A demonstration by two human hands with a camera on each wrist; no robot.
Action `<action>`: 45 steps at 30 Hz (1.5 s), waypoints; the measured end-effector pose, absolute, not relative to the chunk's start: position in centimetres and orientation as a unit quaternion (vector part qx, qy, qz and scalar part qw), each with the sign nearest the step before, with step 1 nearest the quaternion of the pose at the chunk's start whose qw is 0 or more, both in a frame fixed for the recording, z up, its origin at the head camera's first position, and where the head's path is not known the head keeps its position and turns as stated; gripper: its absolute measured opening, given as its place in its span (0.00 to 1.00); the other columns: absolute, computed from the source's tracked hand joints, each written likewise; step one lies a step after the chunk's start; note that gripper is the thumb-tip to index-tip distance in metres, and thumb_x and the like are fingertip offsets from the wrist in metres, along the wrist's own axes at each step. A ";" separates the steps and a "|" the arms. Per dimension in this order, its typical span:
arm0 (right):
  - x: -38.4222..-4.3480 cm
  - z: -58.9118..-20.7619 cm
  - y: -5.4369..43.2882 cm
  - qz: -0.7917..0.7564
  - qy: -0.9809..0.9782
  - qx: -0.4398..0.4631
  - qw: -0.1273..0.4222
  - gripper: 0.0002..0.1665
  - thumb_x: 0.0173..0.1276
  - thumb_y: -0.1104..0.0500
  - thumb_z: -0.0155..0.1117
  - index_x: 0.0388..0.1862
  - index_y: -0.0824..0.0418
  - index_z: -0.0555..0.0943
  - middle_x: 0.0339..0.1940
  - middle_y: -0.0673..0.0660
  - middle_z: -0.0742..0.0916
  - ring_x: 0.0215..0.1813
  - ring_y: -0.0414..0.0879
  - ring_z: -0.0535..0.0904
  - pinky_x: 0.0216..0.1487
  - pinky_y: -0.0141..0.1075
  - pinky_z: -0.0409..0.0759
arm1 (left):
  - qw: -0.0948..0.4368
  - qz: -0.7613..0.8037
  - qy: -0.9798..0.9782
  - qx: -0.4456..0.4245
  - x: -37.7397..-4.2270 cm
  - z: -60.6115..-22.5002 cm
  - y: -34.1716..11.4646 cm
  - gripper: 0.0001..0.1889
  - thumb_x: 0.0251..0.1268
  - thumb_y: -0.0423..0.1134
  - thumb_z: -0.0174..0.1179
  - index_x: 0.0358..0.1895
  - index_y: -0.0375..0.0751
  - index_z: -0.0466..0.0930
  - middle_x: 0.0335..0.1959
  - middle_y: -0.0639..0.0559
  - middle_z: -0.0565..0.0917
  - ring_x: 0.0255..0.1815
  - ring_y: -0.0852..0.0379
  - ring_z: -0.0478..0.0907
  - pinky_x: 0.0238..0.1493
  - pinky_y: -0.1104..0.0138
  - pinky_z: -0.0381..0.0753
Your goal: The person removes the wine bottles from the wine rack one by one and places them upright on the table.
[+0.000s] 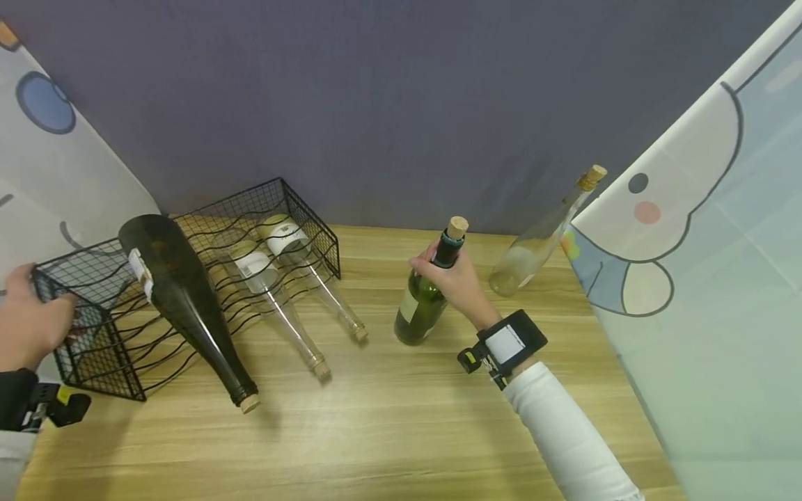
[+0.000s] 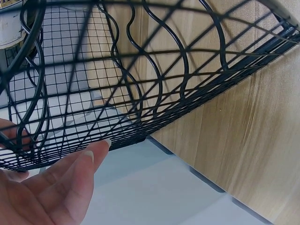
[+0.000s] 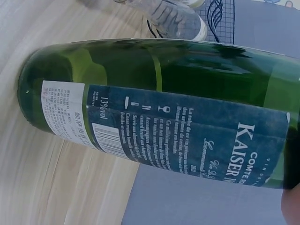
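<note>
Corked green bottle (image 1: 427,292) near wire rack (image 1: 313,221)

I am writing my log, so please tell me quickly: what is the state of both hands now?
Left hand: closed, gripping the end of the black wire rack.
Right hand: closed, holding the green bottle by its upper part.

the green bottle (image 1: 429,303) is smooth, glossy glass, its label (image 3: 187,140) paper, its cork (image 1: 458,227) matt; the rack (image 1: 316,233) looks metal wire, the counter (image 1: 351,445) smooth, softly glossy wood.
</note>
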State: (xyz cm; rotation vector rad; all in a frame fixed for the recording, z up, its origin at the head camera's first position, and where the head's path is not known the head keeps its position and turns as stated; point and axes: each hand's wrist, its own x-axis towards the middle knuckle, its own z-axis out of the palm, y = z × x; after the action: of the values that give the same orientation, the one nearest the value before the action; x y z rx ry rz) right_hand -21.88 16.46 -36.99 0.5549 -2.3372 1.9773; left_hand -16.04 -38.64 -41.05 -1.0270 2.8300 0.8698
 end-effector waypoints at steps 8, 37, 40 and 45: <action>-22.5 -37.1 17.8 0.624 -0.767 0.146 0.032 0.10 0.63 0.64 0.68 0.31 0.59 0.73 0.27 0.46 0.83 0.36 0.43 0.83 0.46 0.37 0.83 | 0.009 0.276 0.903 -0.328 -15.9 -41.0 -38.5 0.38 0.69 0.36 0.30 0.77 0.33 0.22 0.76 0.22 0.36 0.74 0.19 0.44 0.67 0.27 0.56; -23.0 -34.8 23.9 0.602 -0.789 0.045 0.112 0.13 0.64 0.66 0.65 0.28 0.54 0.71 0.23 0.42 0.82 0.30 0.41 0.82 0.41 0.32 0.79 | -0.014 0.274 0.905 -0.326 -16.2 -41.1 -38.6 0.38 0.69 0.36 0.31 0.78 0.34 0.26 0.77 0.23 0.37 0.75 0.21 0.44 0.69 0.28 0.54; -23.5 -35.5 24.8 0.607 -0.785 0.032 0.122 0.13 0.63 0.66 0.66 0.28 0.55 0.71 0.23 0.43 0.82 0.30 0.40 0.82 0.42 0.32 0.79 | -0.014 0.273 0.903 -0.330 -16.2 -41.0 -38.5 0.38 0.69 0.36 0.31 0.78 0.34 0.26 0.77 0.23 0.37 0.76 0.21 0.44 0.70 0.29 0.54; -23.9 -35.7 25.7 0.614 -0.775 0.016 0.144 0.13 0.62 0.66 0.67 0.27 0.55 0.71 0.22 0.43 0.82 0.29 0.39 0.82 0.40 0.30 0.79 | -0.015 0.275 0.903 -0.330 -16.3 -41.5 -39.1 0.38 0.69 0.36 0.32 0.78 0.35 0.26 0.77 0.23 0.37 0.77 0.22 0.42 0.70 0.29 0.53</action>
State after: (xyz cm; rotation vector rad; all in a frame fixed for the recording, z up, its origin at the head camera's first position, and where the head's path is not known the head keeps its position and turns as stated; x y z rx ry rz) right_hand -23.89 25.71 -35.68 0.0458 -2.2353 1.7713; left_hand -16.29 -39.08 -41.54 -1.0479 2.8628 0.8728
